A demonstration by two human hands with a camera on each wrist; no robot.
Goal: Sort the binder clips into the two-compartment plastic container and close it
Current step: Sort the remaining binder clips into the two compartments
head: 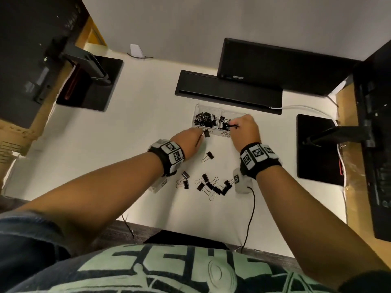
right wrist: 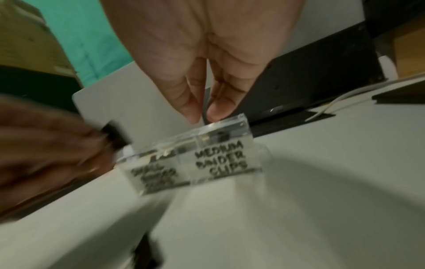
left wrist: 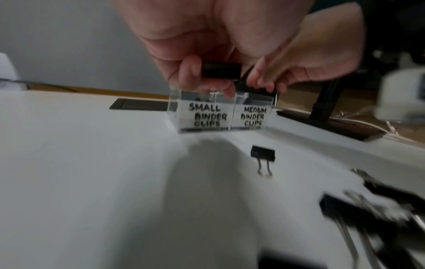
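The clear two-compartment container (head: 198, 108) stands open mid-table, its front wall (left wrist: 207, 115) labelled SMALL BINDER CLIPS on the left and MEDIUM BINDER CLIPS on the right. Both compartments hold black clips. My left hand (head: 202, 135) pinches a small black clip (left wrist: 220, 71) just in front of and above the small compartment. My right hand (head: 232, 125) pinches a dark clip (right wrist: 205, 111) by its edge over the medium compartment (right wrist: 220, 160). A single loose clip (head: 208, 156) lies between my wrists. Several more loose clips (head: 211, 186) lie nearer me.
A black slot cover (head: 228, 92) and a dark screen (head: 275, 66) lie behind the container. Black monitor bases stand at the left (head: 91, 83) and right (head: 317, 149). A white cable (head: 300, 106) runs at the back right. A black cord (head: 250, 216) hangs over the front table edge.
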